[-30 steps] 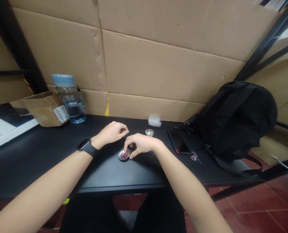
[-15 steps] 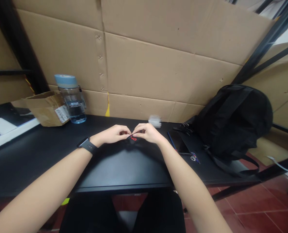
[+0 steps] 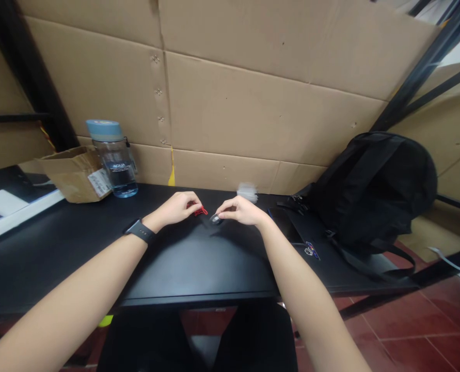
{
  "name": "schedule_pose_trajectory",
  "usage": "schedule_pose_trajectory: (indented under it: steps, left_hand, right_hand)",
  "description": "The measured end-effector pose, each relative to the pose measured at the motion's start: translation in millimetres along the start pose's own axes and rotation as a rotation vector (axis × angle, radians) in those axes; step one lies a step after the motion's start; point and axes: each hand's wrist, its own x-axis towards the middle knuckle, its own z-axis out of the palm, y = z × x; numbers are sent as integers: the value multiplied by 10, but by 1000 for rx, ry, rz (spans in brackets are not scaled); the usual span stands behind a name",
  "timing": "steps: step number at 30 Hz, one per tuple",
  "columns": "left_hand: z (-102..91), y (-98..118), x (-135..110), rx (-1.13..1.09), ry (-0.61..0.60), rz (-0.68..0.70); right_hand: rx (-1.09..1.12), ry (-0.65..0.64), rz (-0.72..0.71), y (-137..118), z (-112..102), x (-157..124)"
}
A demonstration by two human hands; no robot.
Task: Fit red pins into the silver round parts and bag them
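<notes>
Just above the black table (image 3: 199, 268), my left hand (image 3: 181, 207) pinches a red cord (image 3: 201, 211), its loop sticking out past the fingertips. Across a small gap, my right hand (image 3: 239, 211) holds a small round dark disc with a pale, shiny middle (image 3: 215, 218) between thumb and fingers. The disc's exact kind is too small to make out. A dark watch (image 3: 140, 231) is on my left wrist.
A water bottle (image 3: 115, 165) and a cardboard box (image 3: 73, 175) stand at the back left. Small clear plastic pieces (image 3: 247, 192) lie behind my right hand. Rightward are a dark flat tablet-like item (image 3: 286, 226), a keyring (image 3: 309, 251) and a black backpack (image 3: 377, 191).
My hands, which met at the fingertips, have moved apart. The red cord has gone left with my left hand, and the round disc now shows in my right.
</notes>
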Motion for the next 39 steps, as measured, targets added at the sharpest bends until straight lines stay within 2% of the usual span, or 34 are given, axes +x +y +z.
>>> schedule_pose_trajectory:
  steps: [3, 6, 10, 14, 18, 22, 28, 31, 35, 37, 39]
  left_hand:
    - [-57, -89, -12, 158, 143, -87]
    - [-85, -134, -29, 288, 142, -183]
    - [-44, -165, -40, 352, 61, -222]
    - [35, -186, -40, 360, 48, -228]
    - [45, -175, -48, 330, 49, -229]
    - [-48, -210, -54, 288, 23, -260]
    - [-115, -450, -94, 202, -126, -269]
    - [-47, -536, -122, 186, -209, -277]
    - [69, -555, -145, 221, -262, -286]
    - [114, -549, -153, 264, -278, -323]
    - [146, -548, -159, 288, -283, -352]
  right_hand:
    - [-81, 209, 101, 125, -145, -26]
    - [-142, 439, 244, 332, -291, -59]
    - [-285, 509, 389, 580, -406, -118]
    - [-343, 526, 453, 672, -408, -155]
    - [-391, 506, 484, 671, -343, -153]
    - [-429, 474, 507, 670, -272, -127]
    - [-454, 397, 523, 590, -292, -150]
    - [-475, 253, 542, 470, -333, -220]
    - [-613, -19, 712, 352, -288, -287]
    - [-632, -55, 770, 337, -224, -294]
    - [-623, -38, 801, 340, -157, -294]
